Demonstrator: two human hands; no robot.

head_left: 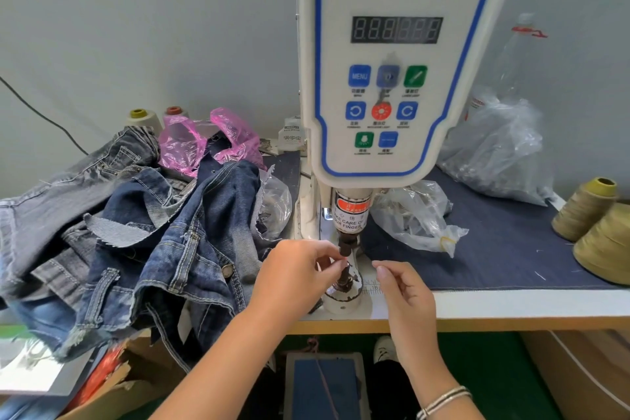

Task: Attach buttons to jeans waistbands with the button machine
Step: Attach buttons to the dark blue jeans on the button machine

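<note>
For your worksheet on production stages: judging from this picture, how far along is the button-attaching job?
Done: one pair in the jeans pile shows a metal button on its waistband. In hand: the left hand pinches a small part at the machine's punch, apparently loading it; the right hand hovers beside. No waistband lies under the punch. Left: placing jeans and pressing. How many pairs remain cannot be told.

Glossy white plastic is seen on the button machine (395, 78), dark metal on its punch (346, 245). Faded, rough blue denim is shown in the heaped jeans (143, 225), a dull metal button (226, 270) set in one. Matt navy cloth (504, 249) is laid over the table, crinkled clear plastic bags (412, 215) are spotted, and matt olive thread is wound on the cones (586, 208)
</note>
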